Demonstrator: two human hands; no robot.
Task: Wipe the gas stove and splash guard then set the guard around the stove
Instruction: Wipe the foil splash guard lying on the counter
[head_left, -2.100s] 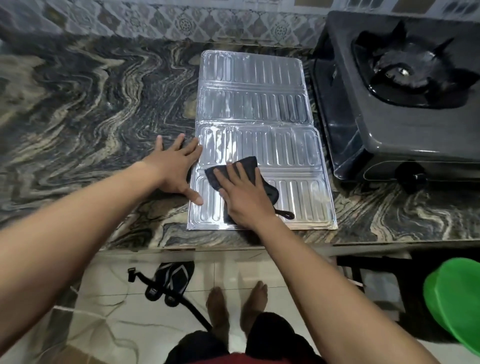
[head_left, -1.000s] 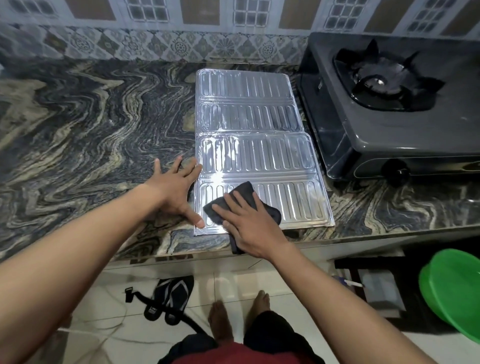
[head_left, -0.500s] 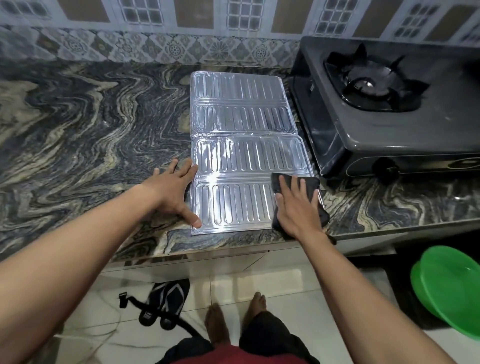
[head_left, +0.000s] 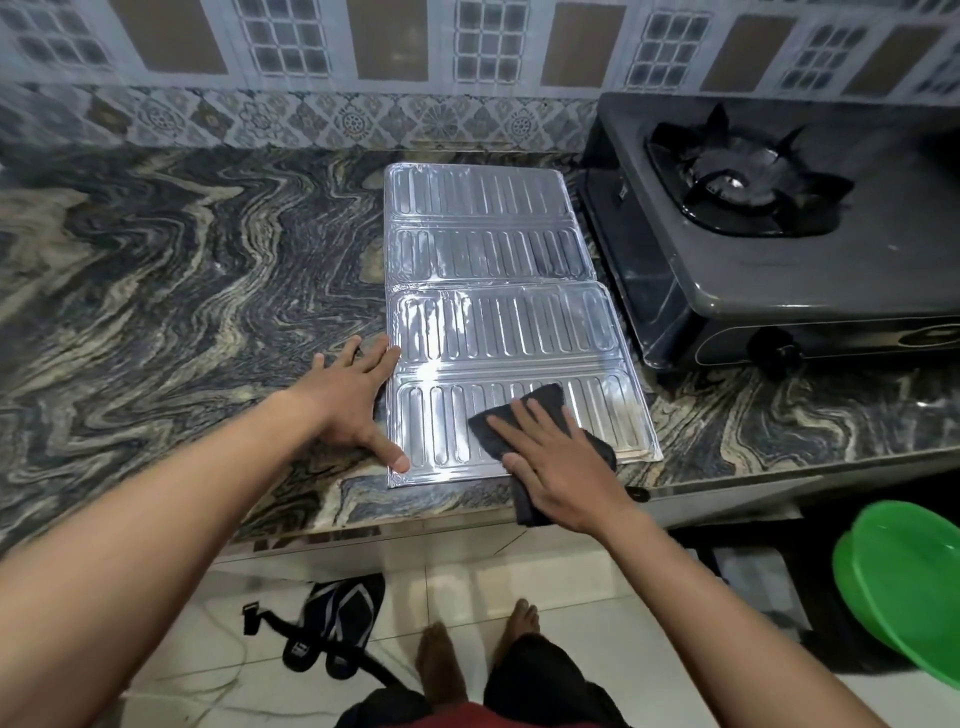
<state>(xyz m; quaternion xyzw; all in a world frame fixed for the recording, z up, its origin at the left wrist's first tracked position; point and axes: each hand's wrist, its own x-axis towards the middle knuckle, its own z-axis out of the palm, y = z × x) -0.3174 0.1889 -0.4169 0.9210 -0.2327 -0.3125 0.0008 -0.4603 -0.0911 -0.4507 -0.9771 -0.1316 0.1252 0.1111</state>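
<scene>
The silver ribbed splash guard (head_left: 493, 270) lies flat and unfolded on the marbled counter (head_left: 182, 270), just left of the dark grey gas stove (head_left: 779, 270). My right hand (head_left: 561, 467) presses a dark grey cloth (head_left: 540, 415) flat against the nearest panel, close to the counter's front edge. My left hand (head_left: 353, 400) rests palm down with fingers spread on the guard's left edge, its thumb lying on the near left corner.
A patterned tile wall (head_left: 467, 67) runs behind the counter. Below on the floor are a green basin (head_left: 909, 587) at right, dark sandals (head_left: 332, 623) and my bare feet (head_left: 478, 644). The stove's knob (head_left: 774, 349) faces the front edge.
My right hand has slid the cloth left from the guard's right edge toward the middle of the near panel, after sweeping right before that. The left hand has stayed put.
</scene>
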